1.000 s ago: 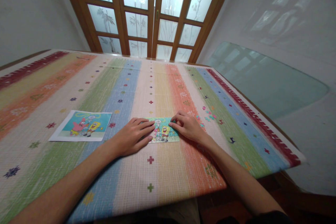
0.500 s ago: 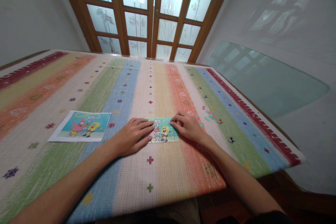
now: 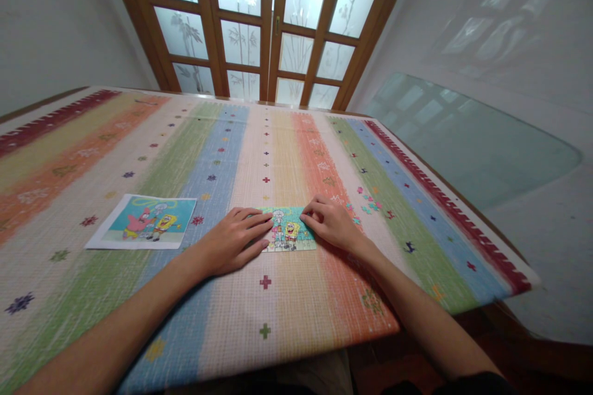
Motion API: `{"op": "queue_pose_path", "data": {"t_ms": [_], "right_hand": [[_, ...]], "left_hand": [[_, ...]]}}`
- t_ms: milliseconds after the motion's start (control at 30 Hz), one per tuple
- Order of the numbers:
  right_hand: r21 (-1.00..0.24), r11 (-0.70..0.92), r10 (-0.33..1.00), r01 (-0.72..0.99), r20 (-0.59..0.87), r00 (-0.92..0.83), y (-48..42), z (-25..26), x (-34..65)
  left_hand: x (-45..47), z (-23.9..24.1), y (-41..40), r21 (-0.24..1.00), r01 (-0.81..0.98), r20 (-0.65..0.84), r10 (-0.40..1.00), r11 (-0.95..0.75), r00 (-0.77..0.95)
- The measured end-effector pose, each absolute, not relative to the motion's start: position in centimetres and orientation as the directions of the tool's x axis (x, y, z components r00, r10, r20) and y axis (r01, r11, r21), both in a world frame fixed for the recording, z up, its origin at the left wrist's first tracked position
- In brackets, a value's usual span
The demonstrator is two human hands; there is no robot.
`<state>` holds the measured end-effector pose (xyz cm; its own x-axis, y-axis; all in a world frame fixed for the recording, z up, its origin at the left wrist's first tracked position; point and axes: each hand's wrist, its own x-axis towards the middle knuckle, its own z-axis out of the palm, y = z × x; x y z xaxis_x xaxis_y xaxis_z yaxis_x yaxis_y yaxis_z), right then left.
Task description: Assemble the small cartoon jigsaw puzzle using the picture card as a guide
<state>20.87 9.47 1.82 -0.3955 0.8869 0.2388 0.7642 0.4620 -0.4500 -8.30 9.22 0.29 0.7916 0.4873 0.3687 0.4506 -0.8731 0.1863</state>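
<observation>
A small cartoon jigsaw puzzle [image 3: 288, 232] lies flat on the striped tablecloth [image 3: 259, 154] near the table's front middle. My left hand [image 3: 231, 242] rests flat on the puzzle's left part, fingers stretched out and covering that side. My right hand [image 3: 330, 222] sits at the puzzle's right edge with its fingers curled and the fingertips pressing on the upper right corner. Nothing is lifted off the table.
A printed reference picture [image 3: 144, 222] with the same cartoon figures lies on the cloth to the left. The table's right edge [image 3: 463, 222] and front edge are close. Wooden glass-paned doors [image 3: 264, 18] stand behind the table; white walls are at both sides.
Nothing has moved apart from a very slight shift of the right fingertips on the puzzle's corner.
</observation>
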Motion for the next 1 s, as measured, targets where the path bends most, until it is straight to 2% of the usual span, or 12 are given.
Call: {"op": "queue_pose_path", "data": {"t_ms": [467,633,1000], "right_hand": [[-0.347,0.56,0.827,0.752,0.282,-0.486,8.87,1.43,21.69],[-0.341,0.573,0.818,0.745,0.291,-0.496,8.8,1.63,21.54],[-0.376,0.588,0.808,0.716,0.279,-0.518,8.55,2.17,21.51]], "left_hand": [[-8.22,0.33,9.09,0.208,0.45,0.378,0.496,-0.868,0.782],[-8.24,0.41,9.09,0.211,0.451,0.376,0.498,-0.867,0.782],[-8.22,0.34,8.91,0.322,0.47,0.407,0.568,-0.822,0.715]]}}
